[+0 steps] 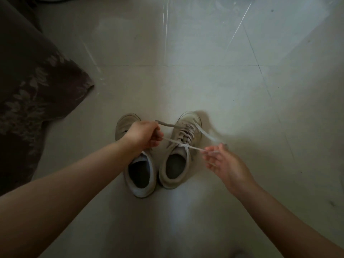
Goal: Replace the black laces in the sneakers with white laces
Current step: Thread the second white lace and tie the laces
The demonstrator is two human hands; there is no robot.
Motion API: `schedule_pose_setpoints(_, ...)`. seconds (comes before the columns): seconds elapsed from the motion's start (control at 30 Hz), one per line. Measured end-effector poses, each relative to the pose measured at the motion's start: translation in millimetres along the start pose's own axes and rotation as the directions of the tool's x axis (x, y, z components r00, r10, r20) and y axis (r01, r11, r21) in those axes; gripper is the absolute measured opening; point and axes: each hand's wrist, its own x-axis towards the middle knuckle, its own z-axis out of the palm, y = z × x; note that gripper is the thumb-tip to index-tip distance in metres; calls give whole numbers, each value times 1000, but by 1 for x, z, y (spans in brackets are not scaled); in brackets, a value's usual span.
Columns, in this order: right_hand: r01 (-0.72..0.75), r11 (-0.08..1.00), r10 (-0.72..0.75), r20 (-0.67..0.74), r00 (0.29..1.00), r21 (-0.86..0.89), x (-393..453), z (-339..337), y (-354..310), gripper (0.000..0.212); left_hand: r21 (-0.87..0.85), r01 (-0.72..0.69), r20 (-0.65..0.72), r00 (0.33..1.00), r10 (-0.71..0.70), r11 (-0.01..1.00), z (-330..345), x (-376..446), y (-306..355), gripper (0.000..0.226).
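Two pale sneakers stand side by side on the tiled floor, toes pointing away from me. The right sneaker (178,155) is threaded with a white lace (188,135) crossed in a knot near its opening. My left hand (144,135) grips one end of that lace above the left sneaker (138,175). My right hand (221,161) pinches the other end to the right of the shoe, and its loose tail is blurred. The lace runs taut between both hands. The left sneaker's eyelets are hidden behind my left hand.
A dark floral fabric (33,94), seemingly a bed cover or cushion, hangs at the left edge. Pale glossy floor tiles (186,81) stretch ahead and to the right, with reflections of light streaks.
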Motion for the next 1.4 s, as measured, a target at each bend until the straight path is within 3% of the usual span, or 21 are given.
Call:
schedule_pose_setpoints(0.07,-58,981,39,-107,993,-183,-2,-6,5,38,308,-127,-106,980,167,943,-5,-1,-2,8)
schedule_pose_setpoints(0.1,-63,935,13,-144,990,-350,-2,-7,6,41,466,-197,-150,943,296,863,-7,-1,-5,17)
schedule_pose_setpoints(0.17,9,749,-149,-155,977,-662,-2,-6,5,54,730,-360,-92,790,607,580,-13,4,-11,53)
schedule_pose_setpoints(0.2,99,620,-290,-110,951,-778,-2,-4,3,58,810,-456,58,688,723,370,-14,5,-12,60)
schedule_pose_setpoints(0.27,314,385,-515,80,853,-868,1,-1,-2,45,797,-604,401,553,731,20,-12,9,-13,52)
schedule_pose_setpoints(0.33,432,269,-469,275,840,-861,4,8,-6,28,742,-662,595,575,562,-108,-5,13,-19,51)
schedule_pose_setpoints(0.37,454,249,-415,329,848,-855,7,12,-4,38,744,-653,625,608,490,-140,0,14,-22,55)
schedule_pose_setpoints(0.43,465,243,-393,351,850,-852,12,20,1,47,776,-610,618,684,388,-161,5,17,-28,60)
schedule_pose_setpoints(0.53,477,267,-399,355,846,-837,13,25,10,43,757,-633,642,677,359,-162,4,20,-23,62)
schedule_pose_setpoints(0.6,457,442,-368,309,877,-772,12,24,11,39,715,-698,668,659,346,-50,2,22,-19,58)
schedule_pose_setpoints(0.7,344,751,-298,175,938,-563,12,22,2,28,668,-720,647,686,332,187,-3,19,-19,64)
schedule_pose_setpoints(0.8,267,847,-238,121,964,-460,15,19,-9,13,667,-704,621,707,338,246,-6,18,-23,64)
schedule_pose_setpoints(1.0,187,849,-155,105,982,-494,22,18,-10,6,637,-630,568,773,282,443,-8,22,-13,66)
schedule_pose_setpoints(1.23,211,849,-157,150,976,-485,17,25,-15,8,675,-608,563,790,242,418,-13,25,-14,30)
schedule_pose_setpoints(1.33,215,843,-167,141,976,-493,18,30,-17,6,682,-639,587,768,257,356,-10,23,-14,16)
schedule_pose_setpoints(1.4,235,808,-201,121,972,-540,20,30,-17,5,639,-672,592,740,318,374,-11,19,-11,12)
